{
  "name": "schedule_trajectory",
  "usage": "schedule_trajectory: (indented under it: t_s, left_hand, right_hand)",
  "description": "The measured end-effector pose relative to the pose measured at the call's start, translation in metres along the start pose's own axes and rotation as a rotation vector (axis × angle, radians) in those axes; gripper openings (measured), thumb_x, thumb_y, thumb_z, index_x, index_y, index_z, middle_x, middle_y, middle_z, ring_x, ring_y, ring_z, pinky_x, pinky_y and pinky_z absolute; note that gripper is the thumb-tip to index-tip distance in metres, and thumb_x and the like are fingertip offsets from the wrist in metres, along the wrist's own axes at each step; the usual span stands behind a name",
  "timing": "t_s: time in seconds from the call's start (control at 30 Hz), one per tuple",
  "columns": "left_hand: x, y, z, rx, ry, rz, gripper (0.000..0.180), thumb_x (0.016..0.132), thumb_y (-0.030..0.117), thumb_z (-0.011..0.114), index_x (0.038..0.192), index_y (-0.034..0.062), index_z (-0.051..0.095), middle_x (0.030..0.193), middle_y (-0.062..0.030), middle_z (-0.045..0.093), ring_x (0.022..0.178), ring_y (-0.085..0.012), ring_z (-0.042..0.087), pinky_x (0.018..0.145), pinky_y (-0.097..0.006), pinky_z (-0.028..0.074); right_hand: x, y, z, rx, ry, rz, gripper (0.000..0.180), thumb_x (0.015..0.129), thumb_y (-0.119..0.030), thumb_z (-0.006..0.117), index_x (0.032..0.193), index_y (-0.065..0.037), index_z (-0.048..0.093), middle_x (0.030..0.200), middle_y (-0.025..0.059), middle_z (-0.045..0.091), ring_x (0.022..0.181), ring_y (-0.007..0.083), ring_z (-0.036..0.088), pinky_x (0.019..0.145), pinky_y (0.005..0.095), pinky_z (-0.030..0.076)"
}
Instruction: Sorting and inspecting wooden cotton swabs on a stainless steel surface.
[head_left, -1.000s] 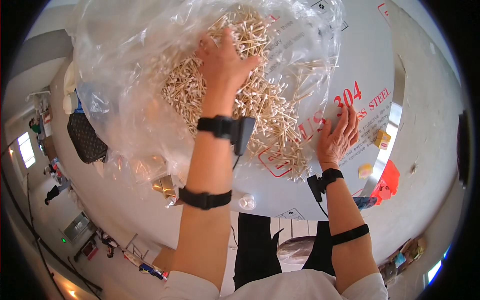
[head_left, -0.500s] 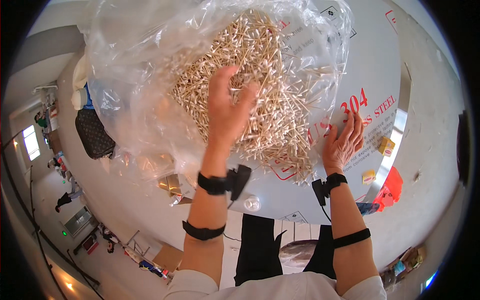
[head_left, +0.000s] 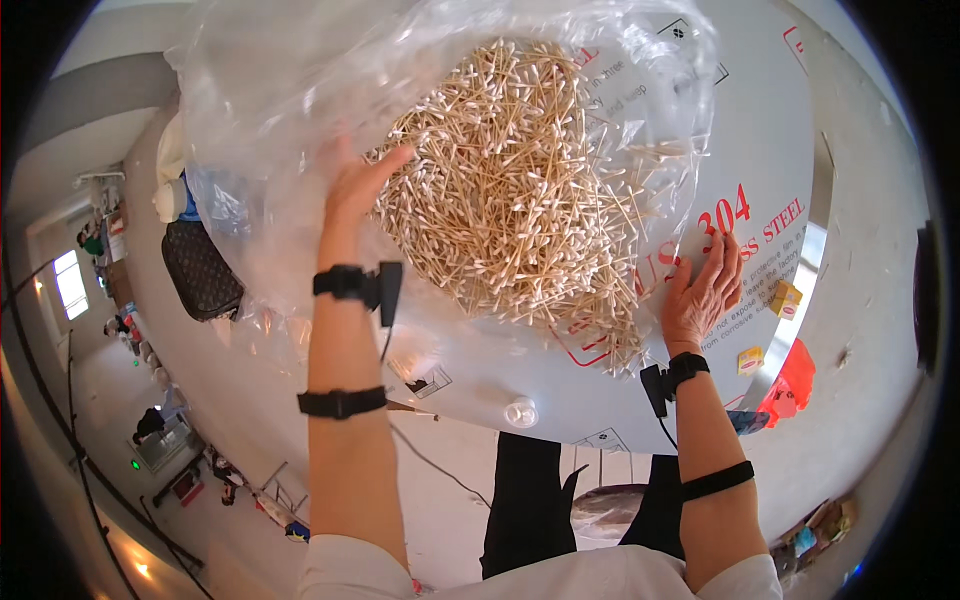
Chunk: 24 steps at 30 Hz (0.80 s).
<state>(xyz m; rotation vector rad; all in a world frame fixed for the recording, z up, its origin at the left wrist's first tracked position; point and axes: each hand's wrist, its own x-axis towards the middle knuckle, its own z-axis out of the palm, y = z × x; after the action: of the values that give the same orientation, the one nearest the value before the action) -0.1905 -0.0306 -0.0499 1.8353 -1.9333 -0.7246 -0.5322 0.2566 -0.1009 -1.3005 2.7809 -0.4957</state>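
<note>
Cotton swabs (head_left: 520, 190), pale heap, clear bag (head_left: 280, 120)

One clear plastic bag (head_left: 300, 130), one uncountable heap of cotton swabs (head_left: 520, 190), two hands, one dark handbag (head_left: 200, 270).

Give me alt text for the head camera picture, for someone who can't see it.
A person's left hand rests at the edge of a big pile of wooden cotton swabs on a clear plastic bag, while the right hand lies flat on the white table. Both forearms wear black straps, and a dark bag sits at the left.
</note>
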Motion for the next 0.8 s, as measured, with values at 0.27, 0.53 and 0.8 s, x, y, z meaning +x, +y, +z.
schedule_trajectory:
  t_s: [0.27,0.53,0.8]
  left_hand:
    - [-0.057,0.099,0.038,0.147,0.192,0.235,0.042,0.071,0.011,0.071,0.109,0.0007,0.057,0.107,-0.0163,0.061,0.098,-0.0332,0.059,0.085,-0.039,0.048]
    - [0.038,0.070,0.005,0.158,0.214,0.235,0.054,0.080,0.030,0.073,0.123,0.0009,0.057,0.120,-0.0183,0.059,0.110,-0.0294,0.056,0.096,-0.037,0.043]
    - [0.074,0.117,0.026,0.021,-0.292,-0.070,0.076,0.075,0.040,0.077,0.135,0.0050,0.047,0.131,-0.0176,0.052,0.119,-0.0316,0.049,0.101,-0.039,0.038]
  right_hand:
    - [0.002,0.019,-0.004,-0.046,0.010,0.000,0.058,0.086,-0.026,0.057,0.139,-0.013,0.038,0.145,0.0080,0.037,0.136,0.0294,0.030,0.110,0.0465,0.018]
    - [0.002,0.006,-0.004,-0.030,-0.044,0.024,0.060,0.085,-0.024,0.058,0.140,-0.011,0.038,0.146,0.0093,0.036,0.137,0.0287,0.028,0.111,0.0465,0.017]
    - [0.003,0.021,-0.009,-0.042,-0.045,0.039,0.061,0.083,-0.021,0.059,0.140,-0.010,0.038,0.147,0.0100,0.035,0.137,0.0288,0.029,0.111,0.0462,0.017]
